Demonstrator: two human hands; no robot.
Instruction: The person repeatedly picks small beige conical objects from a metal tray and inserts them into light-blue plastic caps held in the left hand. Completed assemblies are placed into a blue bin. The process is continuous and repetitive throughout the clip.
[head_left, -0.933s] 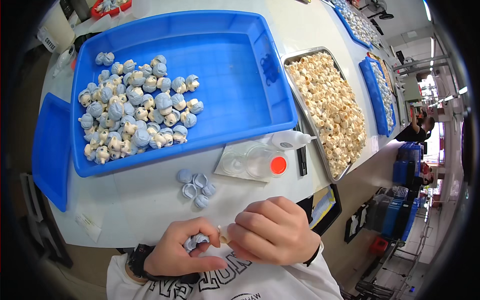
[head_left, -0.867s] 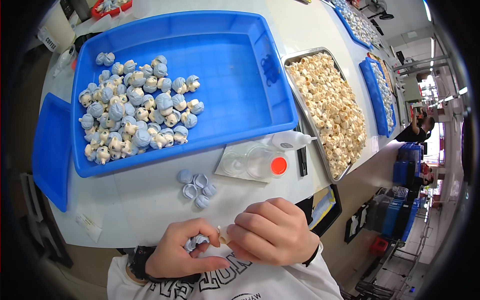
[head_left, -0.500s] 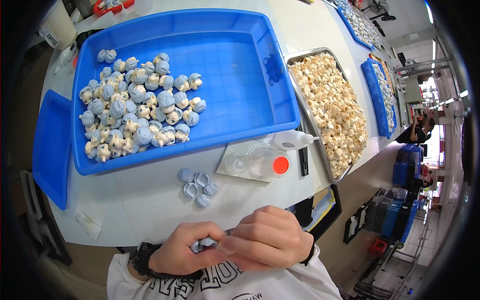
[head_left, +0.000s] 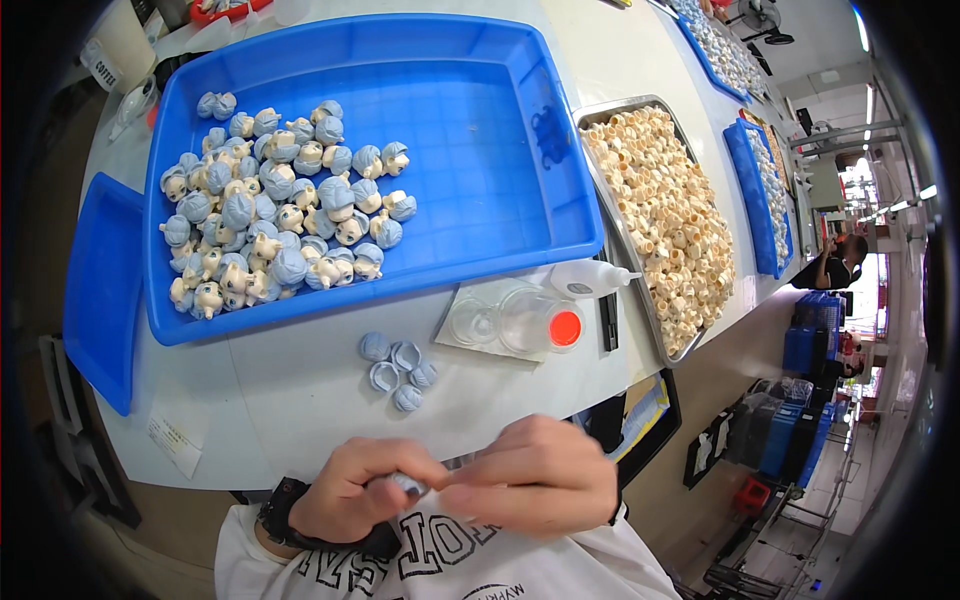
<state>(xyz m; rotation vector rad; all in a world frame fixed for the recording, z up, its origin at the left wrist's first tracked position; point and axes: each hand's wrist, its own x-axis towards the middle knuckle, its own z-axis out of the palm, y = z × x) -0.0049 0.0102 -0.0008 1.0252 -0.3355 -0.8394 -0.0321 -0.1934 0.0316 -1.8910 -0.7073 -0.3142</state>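
My left hand [head_left: 365, 490] is closed around a small blue-grey doll hair piece [head_left: 408, 484], which shows between thumb and fingers. Close beside it, my right hand [head_left: 545, 475] is pinched, its fingertips at the left fingers; whatever it grips is hidden and slightly blurred. Several loose hair pieces [head_left: 384, 376] of the same colour lie on the table in front, some turned hollow side up. Beyond them, a large blue tray [head_left: 480, 150] holds many small doll heads [head_left: 290, 217] with blue hair, heaped in its left half.
A metal tray [head_left: 672, 345] of cream doll parts stands to the right. Near it are a white squeeze bottle [head_left: 592, 279], a clear container with a red-orange spot [head_left: 520, 322] and a black pen-like item [head_left: 608, 322]. A smaller blue tray [head_left: 100, 300] is left.
The left hand has tilted, and the hair piece in it has turned. My right hand has shifted slightly left and down. The pieces on the table have stayed put.
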